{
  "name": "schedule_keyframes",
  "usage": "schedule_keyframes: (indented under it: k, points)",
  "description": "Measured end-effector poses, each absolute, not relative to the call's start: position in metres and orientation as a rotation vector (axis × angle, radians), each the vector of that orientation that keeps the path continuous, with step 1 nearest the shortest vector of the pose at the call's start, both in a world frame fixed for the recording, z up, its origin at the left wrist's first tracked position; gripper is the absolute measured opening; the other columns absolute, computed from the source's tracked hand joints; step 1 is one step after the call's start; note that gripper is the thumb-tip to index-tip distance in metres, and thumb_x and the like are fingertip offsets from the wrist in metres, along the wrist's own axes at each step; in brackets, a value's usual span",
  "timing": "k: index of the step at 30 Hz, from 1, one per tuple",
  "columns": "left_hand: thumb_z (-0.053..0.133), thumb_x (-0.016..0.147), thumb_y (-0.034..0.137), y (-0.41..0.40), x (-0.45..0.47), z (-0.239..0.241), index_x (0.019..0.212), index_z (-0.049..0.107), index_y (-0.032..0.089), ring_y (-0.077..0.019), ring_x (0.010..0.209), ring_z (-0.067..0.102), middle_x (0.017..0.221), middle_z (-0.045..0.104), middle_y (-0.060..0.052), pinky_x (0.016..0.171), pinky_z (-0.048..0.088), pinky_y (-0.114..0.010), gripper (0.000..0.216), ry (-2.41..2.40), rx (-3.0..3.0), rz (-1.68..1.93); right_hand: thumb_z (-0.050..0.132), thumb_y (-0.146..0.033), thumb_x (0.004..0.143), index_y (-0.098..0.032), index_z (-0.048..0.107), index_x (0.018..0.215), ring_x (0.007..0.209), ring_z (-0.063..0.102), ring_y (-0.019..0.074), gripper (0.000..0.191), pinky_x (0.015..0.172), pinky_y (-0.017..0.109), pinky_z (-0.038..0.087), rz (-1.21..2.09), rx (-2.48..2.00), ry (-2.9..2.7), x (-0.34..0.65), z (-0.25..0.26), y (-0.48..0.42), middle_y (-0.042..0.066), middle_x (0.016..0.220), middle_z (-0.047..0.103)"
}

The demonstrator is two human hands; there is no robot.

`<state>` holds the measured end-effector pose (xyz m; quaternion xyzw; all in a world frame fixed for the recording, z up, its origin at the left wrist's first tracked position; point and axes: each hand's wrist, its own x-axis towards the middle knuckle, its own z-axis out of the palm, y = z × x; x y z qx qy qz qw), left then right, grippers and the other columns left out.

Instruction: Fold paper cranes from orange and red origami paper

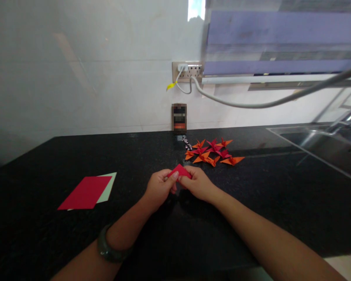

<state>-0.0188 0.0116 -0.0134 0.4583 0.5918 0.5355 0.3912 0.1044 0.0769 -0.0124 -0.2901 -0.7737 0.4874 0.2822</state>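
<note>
Between my two hands is a small folded piece of red paper (179,169), its pointed corner facing away from me. My left hand (161,187) grips its left side, thumb laid on top. On the right side my right hand (199,183) pinches the paper, its thumb close to the other thumb. The fingers beneath are partly hidden. Just beyond the hands lies a group of several folded paper cranes (203,157), orange and red. To the left rest flat sheets: a red sheet (86,192) over a pale green sheet (108,190).
A phone-like device (179,119), its screen blurred, leans on the wall behind a beaded strap (187,143). A sink (324,144) is set into the black countertop (152,249) at right. A grey cable (245,104) hangs from the wall socket (190,71).
</note>
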Motion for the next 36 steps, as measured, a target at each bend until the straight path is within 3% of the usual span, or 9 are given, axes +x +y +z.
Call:
schedule_keyframes:
  k: [36]
  points:
    - [0.056, 0.072, 0.04, 0.0128, -0.0203, -0.0156, 0.061, 0.054, 0.015, -0.0082, 0.04, 0.047, 0.045, 0.05, 0.004, 0.043, 0.039, -0.02, 0.028, 1.497, 1.19, 1.348, 0.045, -0.024, 0.073, -0.017, 0.044, 0.059, 0.048, 0.036, 0.007, 0.016, 0.045, 0.019, 0.026, 1.225, -0.788, -2.116, 0.1048, -0.0129, 0.0771, -0.005, 0.053, 0.041]
